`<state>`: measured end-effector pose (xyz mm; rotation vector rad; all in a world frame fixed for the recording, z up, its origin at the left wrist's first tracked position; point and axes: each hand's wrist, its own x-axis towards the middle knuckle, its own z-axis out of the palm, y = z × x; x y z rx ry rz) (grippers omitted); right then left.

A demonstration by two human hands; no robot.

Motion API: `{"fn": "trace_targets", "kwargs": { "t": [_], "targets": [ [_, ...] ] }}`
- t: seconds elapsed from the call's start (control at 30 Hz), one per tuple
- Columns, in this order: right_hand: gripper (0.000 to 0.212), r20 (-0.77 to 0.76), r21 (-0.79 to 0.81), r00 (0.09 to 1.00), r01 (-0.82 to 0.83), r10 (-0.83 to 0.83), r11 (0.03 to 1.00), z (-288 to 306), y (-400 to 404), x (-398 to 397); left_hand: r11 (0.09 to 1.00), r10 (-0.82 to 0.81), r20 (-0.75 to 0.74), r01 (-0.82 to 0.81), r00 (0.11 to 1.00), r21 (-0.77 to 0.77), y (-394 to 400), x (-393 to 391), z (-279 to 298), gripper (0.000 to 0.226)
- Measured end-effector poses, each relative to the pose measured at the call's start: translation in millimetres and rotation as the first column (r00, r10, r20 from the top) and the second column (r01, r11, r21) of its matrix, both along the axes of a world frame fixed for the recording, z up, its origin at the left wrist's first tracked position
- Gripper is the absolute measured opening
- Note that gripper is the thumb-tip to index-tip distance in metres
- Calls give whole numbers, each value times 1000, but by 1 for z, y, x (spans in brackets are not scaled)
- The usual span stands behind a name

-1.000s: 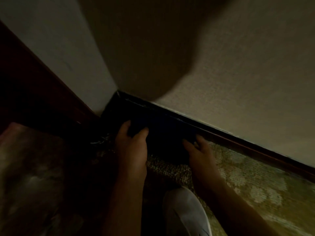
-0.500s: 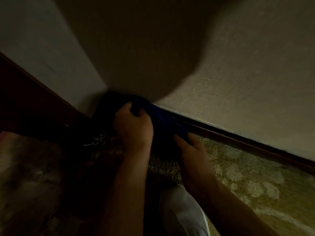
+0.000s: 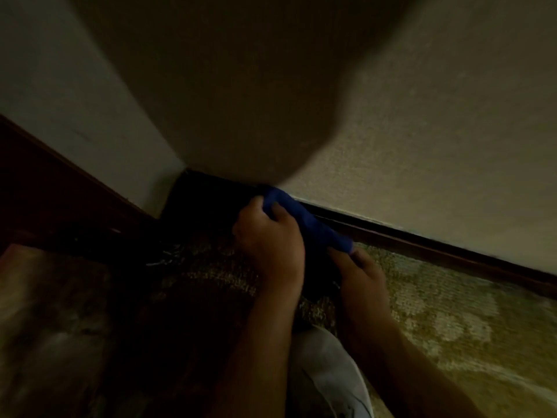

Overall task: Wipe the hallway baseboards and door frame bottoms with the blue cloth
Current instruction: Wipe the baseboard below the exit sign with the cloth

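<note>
Both hands are clamped on the blue cloth [image 3: 307, 221]: the left hand [image 3: 271, 236] grips its upper end, the right hand [image 3: 361, 273] pinches its lower end. It is held against the baseboard [image 3: 422, 242] near the corner. Firm, even pressure should be kept along the top edge.

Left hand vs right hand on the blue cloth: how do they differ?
The left hand sits nearer the wall corner, fingers curled over the blue cloth's upper end; the right hand lies lower on the carpet side, gripping the cloth's lower end. The left hand's knuckles show fully; the right hand's fingertips are partly hidden. Both hold the cloth against the baseboard.
</note>
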<state>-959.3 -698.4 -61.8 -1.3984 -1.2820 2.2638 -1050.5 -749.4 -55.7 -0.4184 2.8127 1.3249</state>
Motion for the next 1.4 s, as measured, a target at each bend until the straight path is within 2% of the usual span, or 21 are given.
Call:
{"fn": "trace_targets", "kwargs": {
  "t": [0.1, 0.2, 0.27, 0.37, 0.47, 0.53, 0.6, 0.63, 0.67, 0.7, 0.77, 0.83, 0.9, 0.93, 1.0, 1.1, 1.2, 1.3, 1.4],
  "targets": [
    [23, 93, 29, 982, 165, -167, 986, -3, 21, 17, 983, -183, 59, 183, 981, 16, 24, 30, -7, 17],
    [24, 159, 50, 954, 249, -254, 967, -3, 29, 31, 934, -356, 7, 356, 934, 12, 22, 42, -9, 17],
    [21, 163, 38, 962, 216, -219, 976, -1, 21, 31, 953, -302, -32, 302, 953, 1, 7, 30, -10, 19],
    [14, 105, 42, 994, 12, -17, 999, 3, 4, 17, 994, -99, -40, 100, 994, 38, -6, 8, -14, 21],
    [13, 92, 113, 993, -87, 77, 990, 7, -4, 3, 998, -54, -11, 55, 998, 36, 6, 12, -11, 16],
    [15, 135, 161, 991, -2, -21, 987, 4, 4, 6, 986, -169, -44, 169, 985, 0, 18, 27, -6, 16],
    [21, 199, 210, 971, 92, -135, 973, -3, 17, 18, 906, -417, -68, 409, 907, -106, 24, 44, -5, 11],
    [26, 219, 216, 960, 126, -174, 968, -6, 22, 25, 850, -525, -6, 525, 851, -46, 21, 48, -4, 12],
    [30, 214, 208, 957, 152, -197, 966, -7, 24, 30, 825, -564, 52, 561, 824, 66, 13, 47, -2, 16],
    [32, 199, 196, 959, 162, -201, 967, -7, 24, 30, 857, -502, 102, 479, 859, 188, 2, 44, -2, 20],
    [25, 152, 198, 983, 74, -106, 977, -1, 13, 19, 922, -180, 216, 88, 960, 378, -29, 34, -9, 26],
    [19, 101, 263, 990, -119, 95, 958, 6, -8, -8, 868, 113, 359, -267, 927, 418, -61, 26, -16, 35],
    [17, 67, 330, 968, -252, 244, 910, 10, -29, -40, 784, 222, 389, -401, 894, 475, -81, 19, -21, 41],
    [15, 61, 353, 959, -281, 278, 892, 12, -38, -54, 764, 217, 355, -385, 909, 518, -84, 14, -20, 42],
    [15, 56, 344, 957, -288, 286, 894, 14, -49, -70, 787, 188, 239, -291, 953, 544, -85, -1, -18, 43],
    [16, 29, 212, 970, -244, 243, 946, 9, -56, -68, 838, 188, 159, -242, 969, 488, -82, -31, -11, 39],
    [21, 24, 47, 961, -277, 276, 960, 1, -57, -63, 918, 181, 135, -217, 974, 331, -78, -56, -9, 31],
    [23, -10, -60, 956, -294, 294, 954, -1, -59, -69, 956, 137, 87, -155, 987, 248, -72, -68, -8, 10],
    [22, -8, -124, 960, -280, 281, 952, -3, -54, -69, 981, 119, 90, -131, 989, 144, -59, -66, -4, 11]
  ]
}}
